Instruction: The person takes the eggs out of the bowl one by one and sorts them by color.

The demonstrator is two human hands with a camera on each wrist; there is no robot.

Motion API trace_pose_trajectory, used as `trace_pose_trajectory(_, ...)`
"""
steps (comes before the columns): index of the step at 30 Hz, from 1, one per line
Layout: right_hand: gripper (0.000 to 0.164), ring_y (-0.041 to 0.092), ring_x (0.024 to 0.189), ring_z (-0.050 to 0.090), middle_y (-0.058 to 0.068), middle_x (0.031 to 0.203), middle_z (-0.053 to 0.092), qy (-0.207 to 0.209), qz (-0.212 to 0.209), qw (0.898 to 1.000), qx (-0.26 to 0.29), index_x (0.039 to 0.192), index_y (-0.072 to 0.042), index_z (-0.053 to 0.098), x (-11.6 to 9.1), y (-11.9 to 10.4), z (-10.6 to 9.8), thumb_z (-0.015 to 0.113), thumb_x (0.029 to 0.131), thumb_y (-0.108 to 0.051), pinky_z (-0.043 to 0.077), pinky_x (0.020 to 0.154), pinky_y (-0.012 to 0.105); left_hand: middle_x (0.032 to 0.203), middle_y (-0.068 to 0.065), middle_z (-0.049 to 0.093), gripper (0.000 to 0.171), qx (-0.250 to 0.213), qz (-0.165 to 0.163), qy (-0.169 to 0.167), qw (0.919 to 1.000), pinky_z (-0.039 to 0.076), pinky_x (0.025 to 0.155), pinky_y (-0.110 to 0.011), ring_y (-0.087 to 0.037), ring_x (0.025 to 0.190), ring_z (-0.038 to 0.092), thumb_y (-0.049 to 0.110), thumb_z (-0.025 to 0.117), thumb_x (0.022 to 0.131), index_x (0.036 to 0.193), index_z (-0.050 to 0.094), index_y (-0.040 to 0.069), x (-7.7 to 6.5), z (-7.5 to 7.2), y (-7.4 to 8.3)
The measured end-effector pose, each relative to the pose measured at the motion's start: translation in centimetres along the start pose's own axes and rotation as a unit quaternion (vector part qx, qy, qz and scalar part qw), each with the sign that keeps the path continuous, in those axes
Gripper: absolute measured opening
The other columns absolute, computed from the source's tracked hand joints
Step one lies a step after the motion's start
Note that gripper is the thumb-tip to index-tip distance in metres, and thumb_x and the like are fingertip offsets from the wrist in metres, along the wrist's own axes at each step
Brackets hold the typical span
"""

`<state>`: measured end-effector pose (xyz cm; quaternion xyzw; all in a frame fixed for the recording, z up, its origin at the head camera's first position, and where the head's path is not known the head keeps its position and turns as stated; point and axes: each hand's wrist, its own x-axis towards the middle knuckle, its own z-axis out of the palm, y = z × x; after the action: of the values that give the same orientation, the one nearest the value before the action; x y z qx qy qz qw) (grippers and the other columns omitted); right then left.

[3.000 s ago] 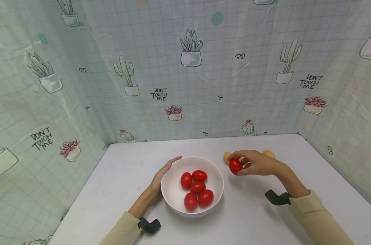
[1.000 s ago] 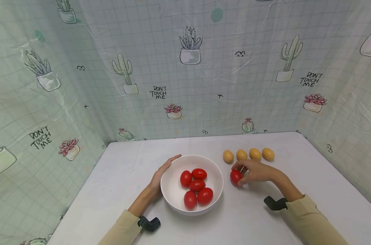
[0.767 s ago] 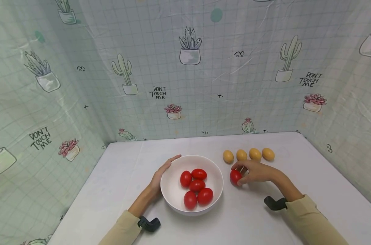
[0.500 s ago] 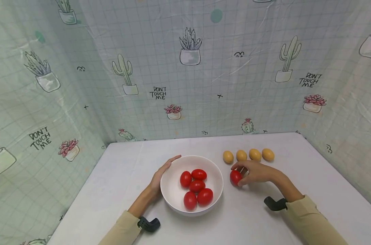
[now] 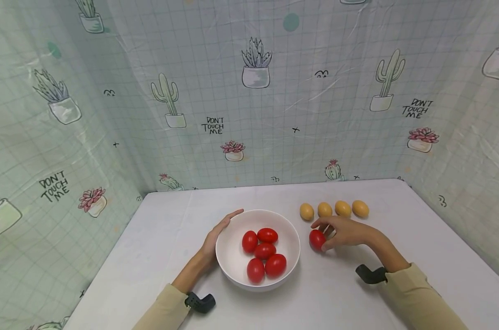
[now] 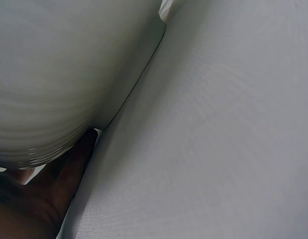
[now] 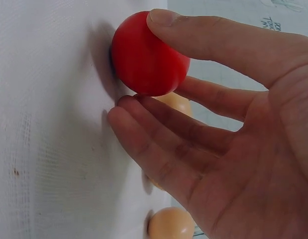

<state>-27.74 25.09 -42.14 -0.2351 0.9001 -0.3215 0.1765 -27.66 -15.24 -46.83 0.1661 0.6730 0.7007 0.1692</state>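
My left hand (image 5: 214, 237) rests along the left side of a white bowl (image 5: 228, 270), its fingers extended along the outer wall with a fingertip at the rim. In the left wrist view, a finger (image 6: 76, 169) reaches in where the curved bowl wall (image 6: 49, 74) meets the table. Several red eggs (image 5: 265, 251) lie inside the bowl. To the right of the bowl, my right hand (image 5: 345, 230) pinches another red egg (image 5: 317, 240) low at the tabletop. The right wrist view shows the thumb (image 7: 208, 37) on this smooth egg (image 7: 146, 62), with the fingers on its other side.
Several yellow eggs (image 5: 342, 208) form a row just beyond my right hand. The white table (image 5: 183, 215) ends at a cloth backdrop (image 5: 290, 101) printed with cacti, which also rises on both sides. Each wrist wears a dark camera mount (image 5: 370, 274).
Three seconds ago the right hand held the red egg higher, in front of the yellow eggs; it has since come down and nearer. The left hand and bowl stay put.
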Motion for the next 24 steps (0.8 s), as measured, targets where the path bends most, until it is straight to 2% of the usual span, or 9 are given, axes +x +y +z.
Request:
trace_pose_trajectory(4,0.058,0.022,0.105,0.066,0.006,0.116,0.069,0.000,0.004,1.000,0.000,0.134,-0.005,0.062,-0.2,-0.3,-0.2,0.084,0.081,-0.016,0.060,0.086,0.033,0.163,-0.005,0.042,0.053,0.000,0.000,0.001,1.0000,0.055,0.103,-0.027,-0.030,0.146,0.048,0.045,0.018,0.112,0.160,0.035,0.031,0.0,0.0,0.0)
trace_pose_trajectory(13,0.059,0.027,0.107,0.068,0.008,0.116,0.070,0.004,-0.014,1.000,0.004,0.135,-0.001,0.061,-0.5,-0.3,-0.8,0.082,0.083,-0.016,0.062,0.089,0.040,0.163,-0.005,0.043,0.053,-0.002,0.000,0.001,1.0000,0.055,0.103,-0.027,-0.028,0.144,0.049,0.045,0.018,0.112,0.160,0.035,0.031,0.0,0.1,0.0)
trace_pose_trajectory(24,0.056,0.029,0.112,0.067,0.014,0.122,0.067,0.019,-0.005,1.000,-0.012,0.136,-0.002,0.060,-1.3,-1.3,-1.9,0.080,0.087,-0.020,0.061,0.094,0.047,0.162,-0.005,0.043,0.053,0.000,-0.001,0.002,1.0000,0.055,0.104,-0.027,-0.029,0.145,0.048,0.045,0.018,0.112,0.160,0.035,0.031,0.1,0.0,-0.1)
